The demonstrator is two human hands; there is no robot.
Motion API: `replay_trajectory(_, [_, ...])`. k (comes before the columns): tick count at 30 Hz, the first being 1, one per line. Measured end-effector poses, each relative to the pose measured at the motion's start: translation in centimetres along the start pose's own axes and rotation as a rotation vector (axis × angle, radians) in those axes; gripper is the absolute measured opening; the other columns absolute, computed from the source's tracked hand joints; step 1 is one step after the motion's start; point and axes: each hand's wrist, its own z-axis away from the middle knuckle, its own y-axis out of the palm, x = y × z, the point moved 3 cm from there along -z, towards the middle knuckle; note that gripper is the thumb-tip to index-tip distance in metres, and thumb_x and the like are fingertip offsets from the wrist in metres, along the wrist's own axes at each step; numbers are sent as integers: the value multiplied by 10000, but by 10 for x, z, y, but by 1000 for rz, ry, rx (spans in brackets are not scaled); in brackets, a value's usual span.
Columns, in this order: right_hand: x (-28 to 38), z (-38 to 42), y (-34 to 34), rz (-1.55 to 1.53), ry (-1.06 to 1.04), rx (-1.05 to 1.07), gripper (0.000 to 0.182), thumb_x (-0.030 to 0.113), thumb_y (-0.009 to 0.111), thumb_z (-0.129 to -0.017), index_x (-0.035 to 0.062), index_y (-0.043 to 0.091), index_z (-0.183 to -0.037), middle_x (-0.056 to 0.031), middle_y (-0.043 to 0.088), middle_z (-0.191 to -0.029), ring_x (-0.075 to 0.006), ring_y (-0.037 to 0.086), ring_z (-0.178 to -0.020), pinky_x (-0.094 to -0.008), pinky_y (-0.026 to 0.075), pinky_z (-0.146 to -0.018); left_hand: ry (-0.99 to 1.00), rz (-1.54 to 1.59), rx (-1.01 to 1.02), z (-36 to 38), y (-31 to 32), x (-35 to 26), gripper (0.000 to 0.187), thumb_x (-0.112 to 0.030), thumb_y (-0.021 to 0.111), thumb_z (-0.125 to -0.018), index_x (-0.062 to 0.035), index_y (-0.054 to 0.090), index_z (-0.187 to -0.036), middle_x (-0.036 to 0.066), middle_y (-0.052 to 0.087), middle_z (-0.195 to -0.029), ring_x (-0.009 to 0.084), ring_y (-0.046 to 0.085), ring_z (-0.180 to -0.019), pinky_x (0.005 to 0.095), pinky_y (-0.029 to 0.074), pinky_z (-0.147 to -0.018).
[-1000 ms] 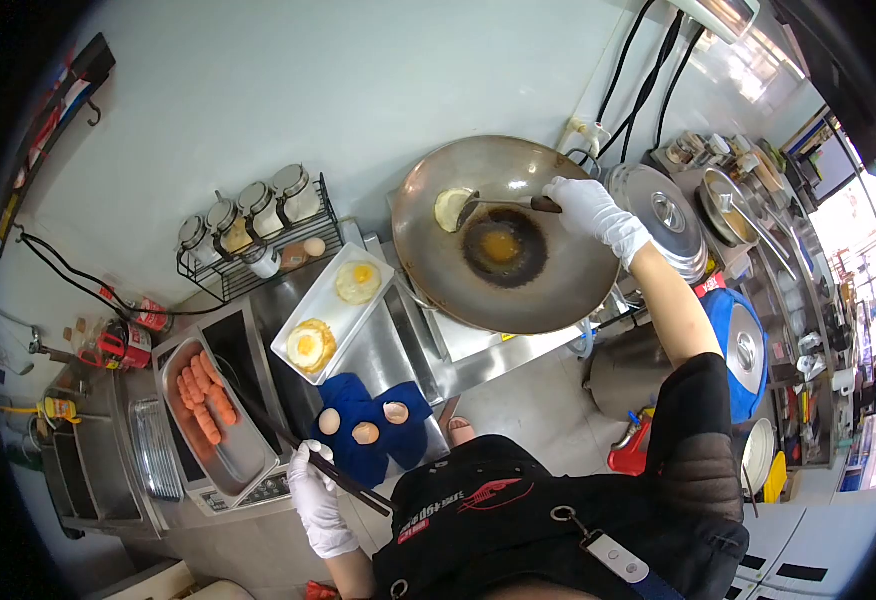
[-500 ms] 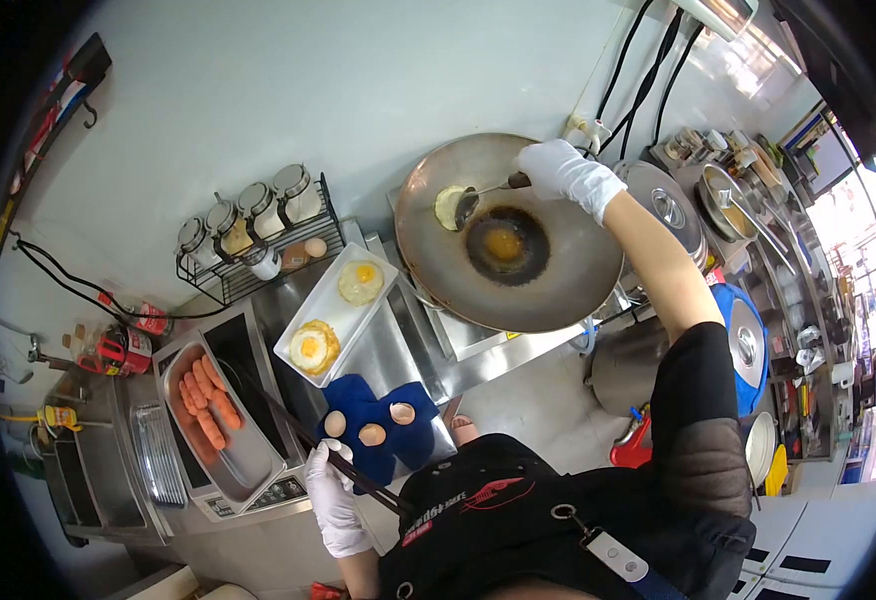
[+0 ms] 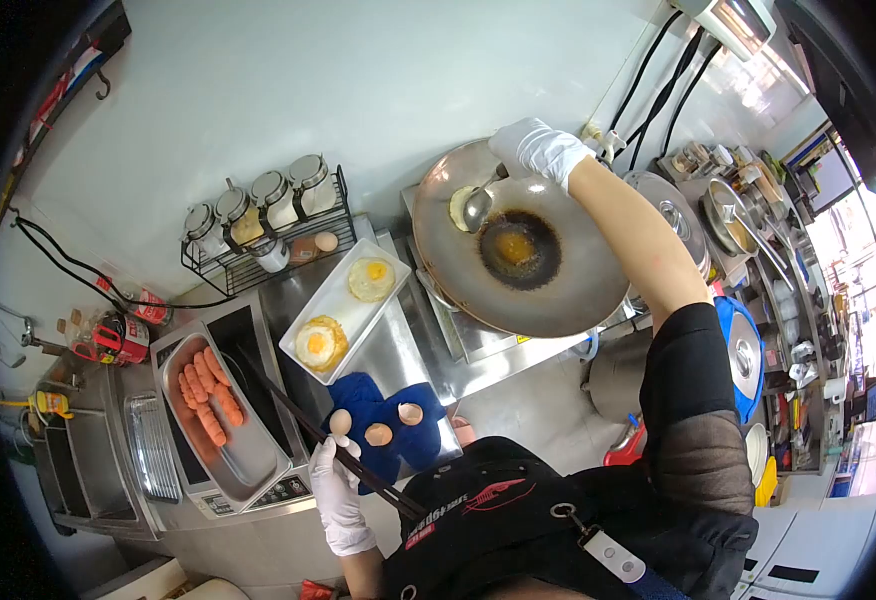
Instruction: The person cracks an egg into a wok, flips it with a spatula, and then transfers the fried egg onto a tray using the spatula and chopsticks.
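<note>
At the bottom of the frame, the person is wearing a black apron (image 3: 503, 500) with red and white print. Just left of it, the gloved left hand (image 3: 338, 500) is grasping a pair of long dark chopsticks (image 3: 298, 416), which are slanting from the apron up toward a metal pan (image 3: 248, 478). Beyond this hand, a blue cloth (image 3: 420, 437) is lying in the lower middle, bearing three eggshells (image 3: 379, 434). At left, the metal pan is holding orange-red sausages (image 3: 203, 385) in its upper part.

Farther up, a white tray (image 3: 351, 312) is resting at a slant near the centre, carrying two fried eggs (image 3: 321, 343), one toward each end. To its right, a wide wok (image 3: 583, 270) is filling the upper middle of the frame. A yellow patch (image 3: 514, 247) is lying on its darkened bottom, and a pale piece of egg (image 3: 457, 209) is sitting on its upper-left slope. The gloved right hand (image 3: 538, 150) is reaching in over the wok's far rim with closed fingers, gripping the handle of a ladle (image 3: 478, 207); the ladle's bowl is overlapping the right edge of the pale piece of egg.

At upper left, a black wire rack (image 3: 293, 238) is holding lidded jars (image 3: 273, 198) against the wall.
</note>
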Motion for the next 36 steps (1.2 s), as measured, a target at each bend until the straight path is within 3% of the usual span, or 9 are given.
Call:
replay_trajectory(24, [-3,-3,-4,-65,16,-10,238,132,638,-719,4,676,-916,-177,664,-910,-340,645,-857,-383,520,-734,-17,-21,-32,-6,2,-3,195,-273,531,-880,-99,578,-804,9,557,-672,48,418,-452,176,251,-340])
replay_trajectory(36, [7,-39,-14,-34,-40,-142,219,102,585,-748,2,677,-920,-189,662,-887,-345,647,-846,-385,526,-717,-35,5,-64,-7,-3,-5,183,-259,523,-882,-97,578,-816,8,560,-678,52,424,-453,178,249,-350])
